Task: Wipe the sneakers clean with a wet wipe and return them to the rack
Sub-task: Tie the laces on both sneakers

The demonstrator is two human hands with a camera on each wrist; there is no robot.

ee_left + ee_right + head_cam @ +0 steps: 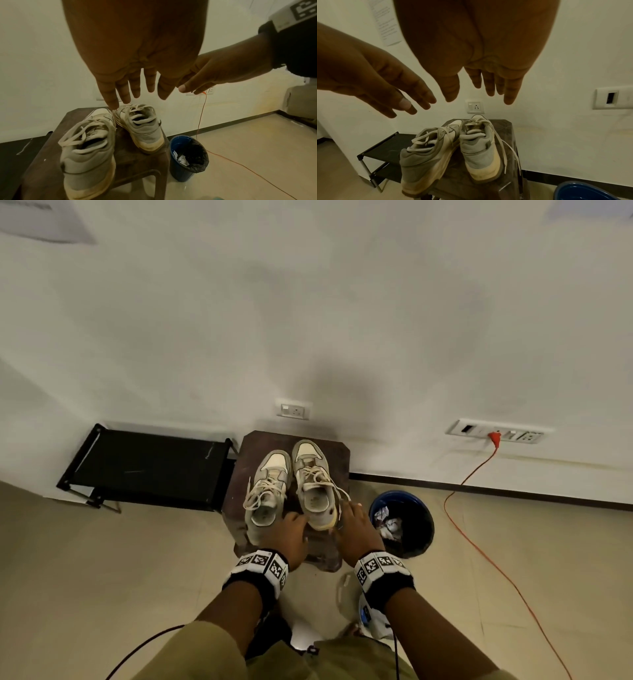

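While both hands reach forward over the stool, we see their fingers straight and slightly spread, gripping nothing. Our left hand (pixel 291 537) hovers at the heel of the left sneaker (pixel 267 491), and our right hand (pixel 356 529) sits just beside the heel of the right sneaker (pixel 313 484); from the head view we cannot tell whether skin touches shoe, while the wrist views show the fingers apart from the sneakers. Each wrist wears a black band with white blocks of printed square markers.

Both sneakers stand upright, side by side, toes toward the wall, on a dark brown plastic stool (pixel 339 460) with a square, round-cornered top. They are grey and off-white, with soft padded collars, thick yellowed rubber soles and loose, flat cream laces; one lace of the right sneaker trails off toward the stool's edge. Their heels look scuffed and grimy.

To the right of the stool, on the pale glossy floor tiles, stands a round blue bin (pixel 400 523) lined with a black bag and holding crumpled white scraps. To the left, against the wall, stands a low shoe rack (pixel 147 467) of thin black metal tubes with flat black shelves. Farther back, a thin orange cable (pixel 479 470) runs from a white wall socket strip (pixel 496 433) down across the floor, and a single white socket (pixel 294 409) sits above the stool.
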